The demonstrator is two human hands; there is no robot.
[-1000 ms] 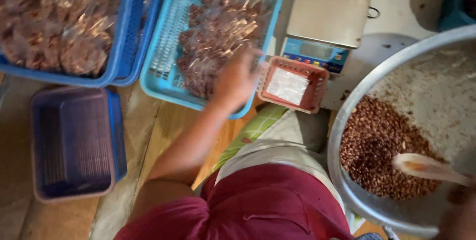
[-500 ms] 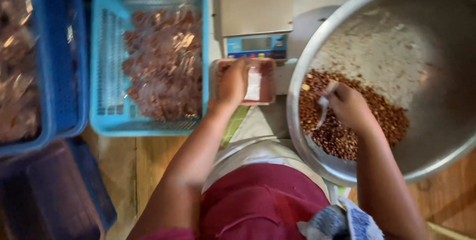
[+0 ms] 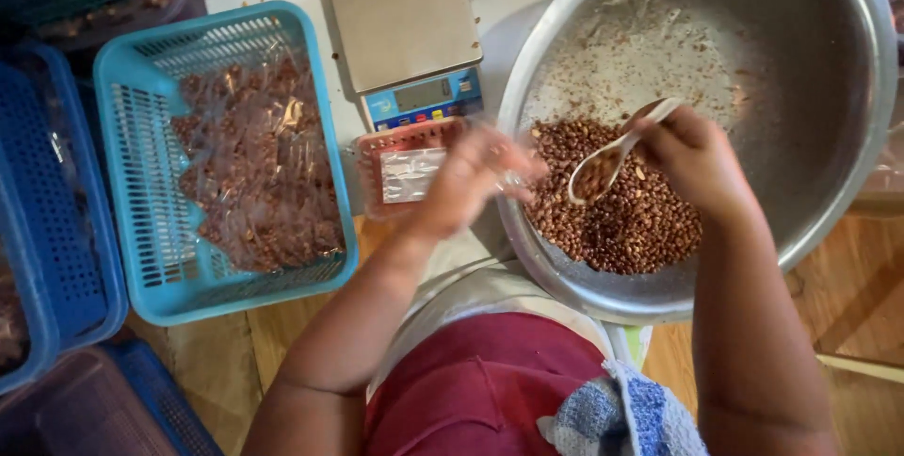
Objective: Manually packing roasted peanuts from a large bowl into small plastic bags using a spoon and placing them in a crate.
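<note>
My right hand (image 3: 697, 159) grips a white spoon (image 3: 617, 147) loaded with brown peanuts, held over the peanut heap (image 3: 631, 225) in a big metal bowl (image 3: 782, 60). My left hand (image 3: 466, 183) is blurred at the bowl's near-left rim. Its fingers are pinched on what looks like a small clear plastic bag (image 3: 513, 178). Just left of that hand lies a small red tray (image 3: 377, 150) with flat clear bags in it. The tray sits in front of a digital scale (image 3: 405, 23) with a bare metal platform.
A light blue basket (image 3: 113, 136) at the left holds several filled packets of peanuts (image 3: 254, 164). Dark blue baskets (image 3: 56, 230) crowd the far left and bottom left. A blue and white cloth (image 3: 621, 409) rests on my lap. Wooden boards show beneath.
My left hand has come off the red tray and moved right to the bowl's rim. My right hand has lifted the spoon out of the heap with peanuts on it.
</note>
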